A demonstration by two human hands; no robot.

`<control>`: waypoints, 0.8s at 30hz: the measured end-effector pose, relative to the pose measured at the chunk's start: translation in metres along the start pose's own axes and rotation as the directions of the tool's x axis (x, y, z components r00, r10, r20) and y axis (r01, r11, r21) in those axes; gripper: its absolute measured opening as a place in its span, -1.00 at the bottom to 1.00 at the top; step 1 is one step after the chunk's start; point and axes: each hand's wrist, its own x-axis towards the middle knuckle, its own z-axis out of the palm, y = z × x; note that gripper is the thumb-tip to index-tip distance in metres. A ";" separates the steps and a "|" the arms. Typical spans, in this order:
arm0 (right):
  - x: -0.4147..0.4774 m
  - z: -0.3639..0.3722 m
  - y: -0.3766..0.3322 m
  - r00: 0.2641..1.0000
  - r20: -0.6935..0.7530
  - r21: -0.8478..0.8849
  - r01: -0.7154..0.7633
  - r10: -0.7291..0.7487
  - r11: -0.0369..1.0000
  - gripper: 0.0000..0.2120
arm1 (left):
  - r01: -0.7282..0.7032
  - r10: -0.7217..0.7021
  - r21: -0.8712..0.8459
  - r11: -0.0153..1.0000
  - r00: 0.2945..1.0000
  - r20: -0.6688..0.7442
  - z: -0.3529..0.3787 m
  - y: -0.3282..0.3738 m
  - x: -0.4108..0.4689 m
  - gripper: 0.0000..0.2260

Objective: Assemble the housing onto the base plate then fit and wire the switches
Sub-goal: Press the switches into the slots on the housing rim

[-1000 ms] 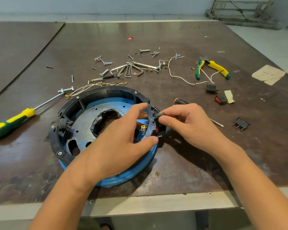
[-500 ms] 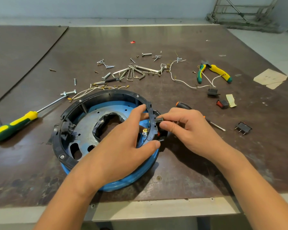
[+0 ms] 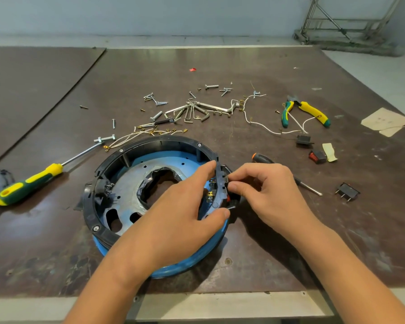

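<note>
Housing: the black housing (image 3: pixel 150 142) sits on the blue base plate (image 3: pixel 197 258), close to the table's near edge and left of its middle.
Switch: a black switch (image 3: pixel 230 200) with a red spot sits at the housing's right wall, on the outer face, and fingers hide much of it.
Right hand: the right hand (image 3: pixel 262 190) pinches the switch between thumb and forefinger from outside the ring, with the other fingers curled in.
Left hand: the left hand (image 3: pixel 173 213) straddles the same wall. Its forefinger lies over the top edge and its thumb presses the outer face nearer the person, so it grips the wall as a brace.
Key relation: the opening lies leftward of the switch, toward the ring's centre, so the push should run inward against the left forefinger.
Long axis: it appears to run along the wall, far edge to near edge (hard to tell under the fingertips).
Seating: I cannot tell whether the switch has clipped home.
Nearer hand: right.
</note>
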 end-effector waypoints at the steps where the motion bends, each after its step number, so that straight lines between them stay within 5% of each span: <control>1: -0.001 0.002 -0.001 1.000 -0.005 0.017 -0.002 0.002 1.000 -0.77 | 0.001 -0.001 0.005 1.000 1.000 0.000 0.000 0.000 0.000 -0.28; 12: 0.004 -0.024 0.000 0.997 0.082 -0.115 0.012 -0.002 0.993 -0.86 | -0.015 0.015 -0.004 1.000 1.000 -0.012 0.001 0.001 0.000 -0.33; 15: 0.008 -0.057 0.020 0.987 -0.012 -0.328 -0.155 0.160 0.932 -0.82 | -0.012 0.012 0.012 1.000 1.000 0.001 0.001 0.001 0.001 -0.33; 18: 0.007 -0.096 0.047 0.900 -0.111 -0.575 -0.405 0.422 0.711 -0.70 | -0.016 0.015 0.020 1.000 1.000 0.012 0.001 0.001 0.000 -0.31; 24: -0.006 -0.140 0.069 0.704 -0.082 -0.549 -0.622 0.705 0.558 -0.63 | -0.003 0.003 0.002 1.000 1.000 0.016 0.000 0.002 0.000 -0.32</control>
